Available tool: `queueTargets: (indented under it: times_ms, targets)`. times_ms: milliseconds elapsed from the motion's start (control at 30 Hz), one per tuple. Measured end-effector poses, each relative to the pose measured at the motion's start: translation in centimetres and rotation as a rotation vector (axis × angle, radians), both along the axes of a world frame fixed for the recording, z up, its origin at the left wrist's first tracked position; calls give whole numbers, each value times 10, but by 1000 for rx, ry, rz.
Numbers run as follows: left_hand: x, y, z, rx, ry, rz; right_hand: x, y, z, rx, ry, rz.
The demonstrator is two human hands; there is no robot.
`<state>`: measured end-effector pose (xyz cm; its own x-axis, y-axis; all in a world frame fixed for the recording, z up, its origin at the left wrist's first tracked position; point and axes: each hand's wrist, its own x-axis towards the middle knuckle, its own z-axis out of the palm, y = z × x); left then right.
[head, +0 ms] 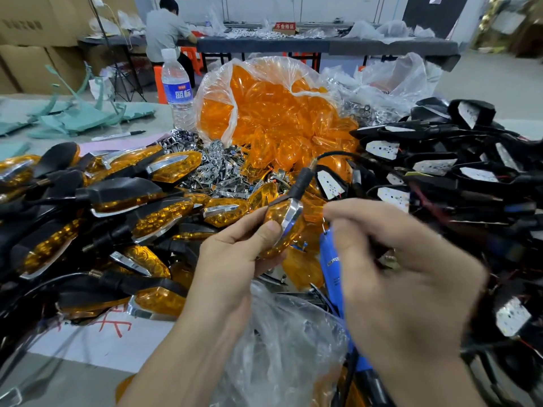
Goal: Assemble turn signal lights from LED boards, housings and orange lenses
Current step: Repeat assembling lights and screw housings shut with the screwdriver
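You had the light [282, 227] up over the middle of the table [160, 117], near its front edge. Your left hand [235, 259] was wrapped round it, thumb across the orange face, fingers curled underneath, black stem [299, 183] pointing away from you. Good hold, that: the chrome trim [293, 218] faced your right hand [405, 268], right where the work was.

That right hand was curled and blurred, its fingertips just beside the trim. A blue tool [330, 268] ran beneath it, and I couldn't tell whether you gripped that tool, pinched something small, or held nothing at all.

My read was that you were closing this light up, seating or fastening its orange cover. To do that well, you needed the thumb pressing the cover flat so the seam sat even all round, and the tool's tip lined up straight before any push.

One risk was the lead [332, 155] looping off the stem, which could snag the housings [440, 168] heaped along the right edge. Spare lenses [279, 118] sat bagged toward the far edge, and finished lights [117, 201] were piled along the left edge.
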<state>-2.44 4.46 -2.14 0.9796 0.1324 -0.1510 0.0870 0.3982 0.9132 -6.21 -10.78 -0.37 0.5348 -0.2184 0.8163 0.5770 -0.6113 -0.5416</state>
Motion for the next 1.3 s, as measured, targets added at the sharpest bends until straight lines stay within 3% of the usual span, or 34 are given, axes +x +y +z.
queueTargets:
  times_ms: [67,133,233,367,500,667,1000,1233,1300]
  targets:
    - [-2,-5,-2,-18,-2,16,3,13,-8,42,376,70]
    - [-4,-8,-1,-38,-2,-9,12,16,-13,232,722,219]
    - [-7,-12,-1,-8,-29,-91,26,12,-12,661,884,500]
    - [-9,-11,2,127,-148,-131,31,-4,-17,822,872,727]
    - [-11,-7,4,215,-283,-160,31,-15,-15,741,811,969]
    - [-18,-6,3,520,-405,-92,34,-15,-21,639,717,964]
    - [-16,-9,1,403,-395,-45,34,-19,-26,496,654,869]
    - [-15,4,0,515,-337,-63,37,-19,-19,464,609,915]
    - [-15,0,-3,631,-361,-17,37,-23,-17,504,601,926]
